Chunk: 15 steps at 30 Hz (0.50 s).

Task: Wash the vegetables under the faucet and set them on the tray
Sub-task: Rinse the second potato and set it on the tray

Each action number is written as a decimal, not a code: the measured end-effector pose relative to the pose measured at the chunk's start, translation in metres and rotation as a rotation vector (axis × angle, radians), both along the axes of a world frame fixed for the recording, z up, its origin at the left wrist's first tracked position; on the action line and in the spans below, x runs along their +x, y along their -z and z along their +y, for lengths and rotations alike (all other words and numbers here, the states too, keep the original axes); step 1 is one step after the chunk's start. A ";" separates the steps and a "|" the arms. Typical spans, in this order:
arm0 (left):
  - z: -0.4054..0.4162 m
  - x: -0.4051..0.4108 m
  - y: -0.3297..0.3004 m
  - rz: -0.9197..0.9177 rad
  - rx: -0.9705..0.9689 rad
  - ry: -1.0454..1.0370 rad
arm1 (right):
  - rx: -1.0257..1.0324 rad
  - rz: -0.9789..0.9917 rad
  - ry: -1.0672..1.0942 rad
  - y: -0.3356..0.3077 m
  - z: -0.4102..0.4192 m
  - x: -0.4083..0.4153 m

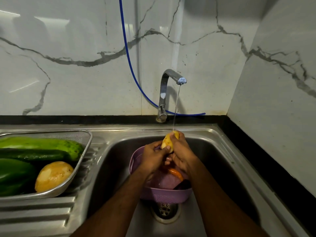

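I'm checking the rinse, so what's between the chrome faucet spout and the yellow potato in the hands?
In the head view, only a thin stream of water runs from the chrome faucet spout to the yellow potato.

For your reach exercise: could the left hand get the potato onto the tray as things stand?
Probably yes. The left hand grips the potato along with the right hand, and the tray lies to its left with nothing between. Bare mesh shows beside the vegetables there.
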<state>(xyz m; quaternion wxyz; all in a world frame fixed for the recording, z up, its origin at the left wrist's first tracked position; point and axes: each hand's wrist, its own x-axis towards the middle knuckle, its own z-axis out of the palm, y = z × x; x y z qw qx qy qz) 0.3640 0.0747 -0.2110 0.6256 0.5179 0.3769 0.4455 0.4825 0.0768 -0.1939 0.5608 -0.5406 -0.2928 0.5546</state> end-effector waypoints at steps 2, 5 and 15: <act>0.001 0.002 0.002 0.009 0.037 -0.025 | 0.006 -0.024 -0.026 -0.002 0.000 0.002; 0.005 0.000 0.002 0.007 0.055 -0.064 | 0.028 -0.045 -0.060 -0.008 -0.006 0.004; 0.009 -0.002 -0.001 -0.001 0.057 -0.125 | 0.076 -0.134 0.127 -0.007 -0.007 -0.004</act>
